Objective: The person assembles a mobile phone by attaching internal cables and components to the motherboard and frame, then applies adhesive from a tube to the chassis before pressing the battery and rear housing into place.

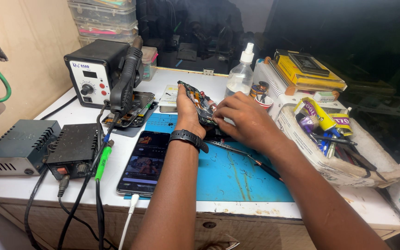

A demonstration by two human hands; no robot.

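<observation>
I see left hand (188, 111) gripping opened phone body (199, 103), tilted upright above blue mat (237, 178), fingers closed around its lower edge. Black wristband (188, 137) on that wrist. Right hand (244, 122) curled, fingertips pinched against phone's lower right corner; whether it holds anything small, I cannot tell. Tweezers (237, 151) lying on mat just under right wrist. Lit smartphone (144, 162) flat on tabletop (38, 185) below left forearm. Hot-air station (96, 69) well left of hands. Clear squeeze bottle (240, 74) just beyond right hand.
</observation>
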